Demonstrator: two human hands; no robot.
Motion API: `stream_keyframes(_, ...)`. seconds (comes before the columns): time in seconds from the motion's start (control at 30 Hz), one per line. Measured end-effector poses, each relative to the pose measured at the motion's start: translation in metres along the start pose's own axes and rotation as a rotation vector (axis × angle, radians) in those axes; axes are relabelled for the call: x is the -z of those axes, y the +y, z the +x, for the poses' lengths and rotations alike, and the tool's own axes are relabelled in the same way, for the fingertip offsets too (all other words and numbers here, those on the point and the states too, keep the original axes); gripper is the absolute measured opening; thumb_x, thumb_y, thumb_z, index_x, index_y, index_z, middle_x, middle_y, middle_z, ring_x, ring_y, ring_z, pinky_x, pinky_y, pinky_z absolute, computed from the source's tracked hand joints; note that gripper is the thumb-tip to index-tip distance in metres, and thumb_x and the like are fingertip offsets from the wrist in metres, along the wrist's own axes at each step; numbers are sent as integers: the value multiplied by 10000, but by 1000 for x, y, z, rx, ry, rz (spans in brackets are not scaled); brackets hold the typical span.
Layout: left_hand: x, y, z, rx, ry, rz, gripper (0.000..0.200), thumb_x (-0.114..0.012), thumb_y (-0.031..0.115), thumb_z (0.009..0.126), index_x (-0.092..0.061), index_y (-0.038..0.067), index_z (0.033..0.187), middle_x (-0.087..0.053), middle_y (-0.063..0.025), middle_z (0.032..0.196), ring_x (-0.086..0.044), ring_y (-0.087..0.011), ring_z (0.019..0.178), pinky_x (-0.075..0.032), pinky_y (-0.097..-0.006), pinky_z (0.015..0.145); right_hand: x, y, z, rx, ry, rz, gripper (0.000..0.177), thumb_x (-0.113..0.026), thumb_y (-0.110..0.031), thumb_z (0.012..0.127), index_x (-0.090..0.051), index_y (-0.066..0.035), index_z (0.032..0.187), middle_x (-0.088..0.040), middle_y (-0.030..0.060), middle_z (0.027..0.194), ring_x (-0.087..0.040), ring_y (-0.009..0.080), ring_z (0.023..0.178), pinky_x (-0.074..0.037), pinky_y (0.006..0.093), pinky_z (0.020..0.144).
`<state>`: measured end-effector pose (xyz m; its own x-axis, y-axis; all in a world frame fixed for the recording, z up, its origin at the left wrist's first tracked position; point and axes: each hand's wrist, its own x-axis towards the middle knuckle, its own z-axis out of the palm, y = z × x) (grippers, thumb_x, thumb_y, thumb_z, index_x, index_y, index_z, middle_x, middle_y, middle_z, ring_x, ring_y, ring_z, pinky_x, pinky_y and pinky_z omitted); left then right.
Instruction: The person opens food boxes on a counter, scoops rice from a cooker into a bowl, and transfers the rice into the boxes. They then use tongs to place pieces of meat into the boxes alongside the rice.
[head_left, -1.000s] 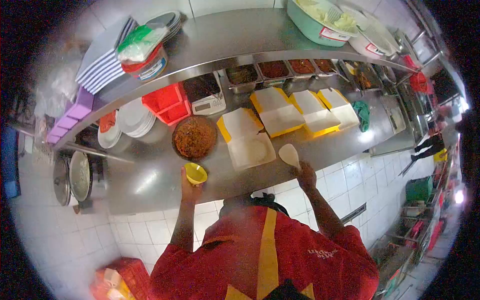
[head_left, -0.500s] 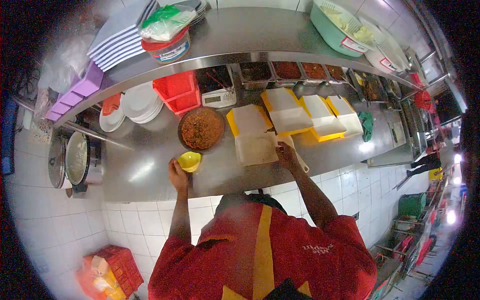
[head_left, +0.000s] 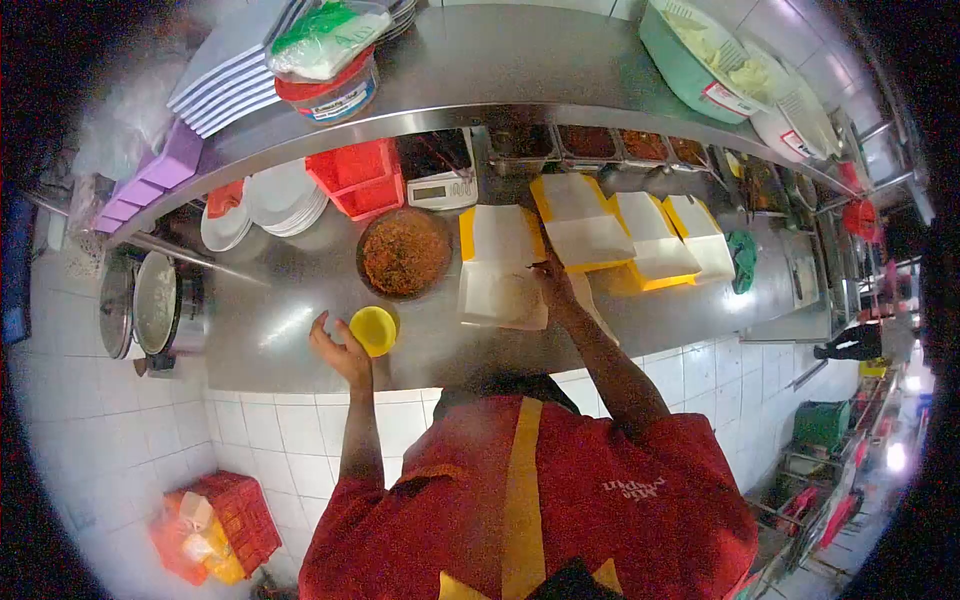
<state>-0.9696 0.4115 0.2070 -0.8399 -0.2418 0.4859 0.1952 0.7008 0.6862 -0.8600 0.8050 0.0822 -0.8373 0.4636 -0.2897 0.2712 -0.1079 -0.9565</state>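
Head view: our L hand [head_left: 342, 350], fingers spread, nothing gripped, is at approx. 8 o'clock of the yellow bowl [head_left: 373, 331], just beside it on the counter [head_left: 290, 340]. Our R hand [head_left: 555, 283], fingers bent, is at the carton [head_left: 500, 300], approx. 3-4 o'clock; can't tell if it pinches the edge. For good handling we'd prob. press lightly, w/o creasing the wall. Carton: approx. 2 o'clock of bowl, lid flap at 12, long axis 12-6. Bowl: round, mouth up, no long axis.
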Motion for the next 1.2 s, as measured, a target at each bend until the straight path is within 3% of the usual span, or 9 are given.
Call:
stream_keyframes(0.1,-10,39,-2,-146,4,-124,224,-543,146,929,-556,-4,1096,-557,-156,1070,-528,-273,1001,-418,-358,875,-1,16,17,39,23,238,440,-578,-93,834,-481,-32,1260,-576,62,1032,-513,184,949,-419,315,846)
stream_keyframes(0.27,-56,55,-32,99,-474,-593,208,-583,127,896,-572,7,1066,-604,-142,1067,-555,-202,993,-440,-349,859,8,54,31,244,122,6,419,-600,-23,774,-525,-24,1187,-566,40,959,-506,169,918,-417,310,842)
stream_keyframes(0.43,-82,137,-48,136,-783,-398,237,-612,156,874,-589,0,1051,-645,-112,934,-590,-155,851,-479,-319,745,-5,-23,-10,-89,114,61,229,-632,-35,767,-563,-17,985,-547,39,918,-511,166,890,-417,314,822)
stream_keyframes(0.53,-116,127,-57,-22,-590,-404,288,-643,187,848,-592,9,1069,-636,-95,783,-587,-175,701,-483,-335,659,-6,-22,-12,242,111,111,202,-637,-53,774,-580,-18,964,-558,41,911,-524,168,869,-425,316,811)
stream_keyframes(0.87,-175,51,-74,-5,-675,-274,270,-674,207,789,-613,51,1000,-605,-108,746,-570,-203,648,-453,-392,553,3,-44,-18,40,-58,34,206,-674,-133,805,-650,-3,964,-654,49,881,-589,169,806,-467,323,756)
stream_keyframes(0.93,-162,60,-69,-347,-617,-123,243,-665,240,797,-606,49,935,-614,-114,753,-588,-250,664,-465,-404,570,7,-46,-19,92,-25,-273,202,-664,-148,819,-669,2,953,-672,50,841,-603,164,763,-479,318,740)
stream_keyframes(0.97,-155,67,-66,-347,-615,-121,243,-665,240,797,-606,49,935,-614,-114,753,-588,-250,664,-465,-404,570,6,-37,-14,93,-26,-272,202,-664,-148,819,-669,2,953,-672,50,841,-603,164,763,-479,318,740)
stream_keyframes(1.03,-144,86,-62,88,-778,-292,278,-648,302,812,-594,47,908,-618,-128,780,-604,-312,739,-482,-429,615,3,-5,0,251,28,-206,232,-659,-181,827,-665,1,971,-675,72,854,-611,165,783,-481,315,747)
stream_keyframes(1.2,-158,58,-73,-133,-741,-124,322,-627,339,828,-598,54,974,-622,-179,818,-612,-374,787,-479,-486,694,-1,-37,-22,254,22,-134,292,-643,-189,839,-634,15,1049,-675,106,906,-621,185,835,-483,336,779)
